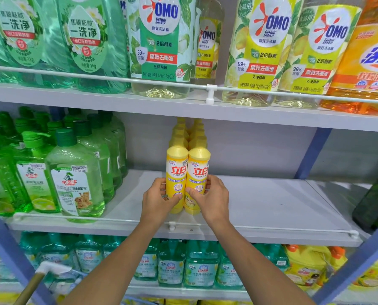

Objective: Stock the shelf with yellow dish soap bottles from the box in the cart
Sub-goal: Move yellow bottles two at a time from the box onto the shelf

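Middle shelf [260, 205] backed by grey panel. Green disinfectant bottles [73, 179] ranged at left. Two rows of yellow dish soap bottles stood upright mid-shelf. Front left bottle [176, 172] and front right bottle [199, 170] set touching, near front rail. Front left bottle gripped by left hand [159, 199], fingers curled round it. Front right bottle gripped likewise by right hand [212, 197].

Middle shelf [271, 208], seen from the front. The left hand [156, 198] grips the left front yellow bottle [176, 170], and the right hand [214, 197] grips the right front yellow bottle [199, 170]. The two stand upright, side by side and touching, just behind the white front rail [172, 225]. Further yellow bottles [189, 133] line up behind them in two rows. Green bottles [73, 177] fill the shelf's left end. A dark green bottle [374, 201] shows at the right edge.
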